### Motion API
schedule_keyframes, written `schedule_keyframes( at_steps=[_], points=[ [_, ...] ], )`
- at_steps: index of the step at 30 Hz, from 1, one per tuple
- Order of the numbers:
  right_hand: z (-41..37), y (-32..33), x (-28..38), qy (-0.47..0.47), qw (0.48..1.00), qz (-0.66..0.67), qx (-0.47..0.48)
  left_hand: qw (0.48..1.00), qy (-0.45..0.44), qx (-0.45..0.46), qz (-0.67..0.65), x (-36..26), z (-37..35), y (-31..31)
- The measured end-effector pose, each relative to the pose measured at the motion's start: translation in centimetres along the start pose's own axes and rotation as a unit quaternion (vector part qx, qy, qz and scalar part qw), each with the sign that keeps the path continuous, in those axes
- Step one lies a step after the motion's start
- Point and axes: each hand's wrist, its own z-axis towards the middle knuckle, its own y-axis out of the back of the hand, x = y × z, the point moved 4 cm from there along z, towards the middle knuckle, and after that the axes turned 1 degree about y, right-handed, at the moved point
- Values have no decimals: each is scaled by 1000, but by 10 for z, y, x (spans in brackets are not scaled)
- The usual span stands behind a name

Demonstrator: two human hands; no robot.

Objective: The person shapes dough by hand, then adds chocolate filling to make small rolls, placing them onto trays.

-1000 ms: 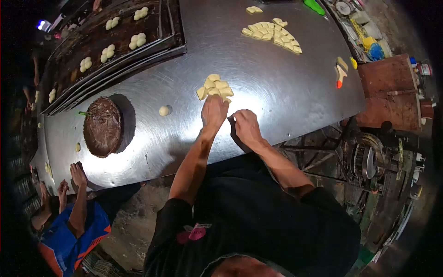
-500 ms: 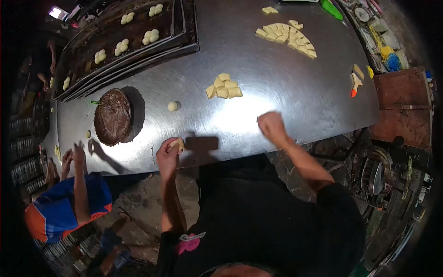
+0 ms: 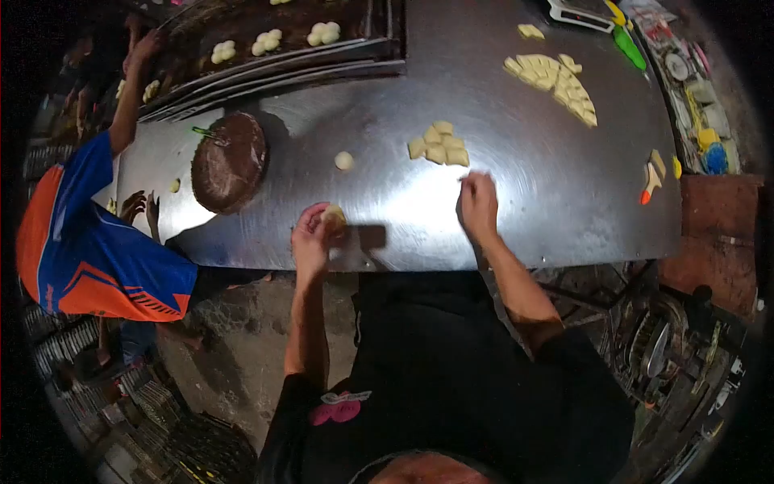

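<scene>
My left hand [image 3: 311,238] is cupped around a small dough piece [image 3: 333,216] near the front edge of the steel table [image 3: 516,218]. My right hand [image 3: 479,202] rests on the table surface just below a small cluster of cut dough pieces [image 3: 438,148], with nothing visible in it. A single rolled dough ball [image 3: 344,160] lies between the cluster and a round dark bowl of chocolate filling [image 3: 229,160]. A larger fan of cut dough pieces [image 3: 556,84] sits at the far right of the table.
Dark baking trays [image 3: 274,48] with shaped dough pieces line the far left. A person in a blue and orange shirt [image 3: 89,242] stands at the left, one arm reaching to the trays. An orange-handled scraper [image 3: 651,179] and clutter lie at the right edge.
My left hand took a dough piece from the cluster and drew it back to the front edge. My right hand lifted, then settled nearer the cluster. The neighbouring person stood and reached toward the trays.
</scene>
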Motion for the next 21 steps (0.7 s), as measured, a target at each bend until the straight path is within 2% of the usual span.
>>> schedule_keyframes(
  at_steps=[3, 5, 6, 7, 9, 11, 13, 14, 16, 19, 20, 21],
  points=[
    [-51, 22, 7, 91, 993, 2, 79, 997, 4, -34, -70, 12, 6, 31],
    [-53, 42, 6, 18, 994, -15, 111, 993, 14, -59, -99, 28, 8, 58],
    [-51, 38, 2, -101, 989, 5, 107, 993, 22, -58, -97, 37, 8, 71],
    [-35, 30, 22, -97, 989, 6, 109, 994, 28, -56, -93, 40, 8, 80],
    [1, -8, 56, -196, 964, 123, 133, 994, 17, -45, -100, 43, 8, 85],
    [27, -71, 72, -104, 968, 162, 161, 997, 22, -44, -68, 44, 7, 81],
    [54, -113, 109, 41, 974, 106, 196, 997, 14, -31, -66, 36, 2, 74],
    [62, -128, 111, 45, 973, 109, 200, 998, 17, -34, -58, 36, 0, 74],
    [66, -156, 120, 127, 958, 40, 252, 998, 32, -34, -44, 34, -5, 76],
    [70, -159, 122, 77, 954, 79, 278, 996, 36, -45, -73, 28, -12, 67],
    [70, -150, 124, 122, 958, 19, 259, 997, 19, -26, -74, 37, -9, 62],
    [61, -144, 129, 120, 957, 21, 265, 997, 16, -5, -76, 27, -9, 50]
  ],
)
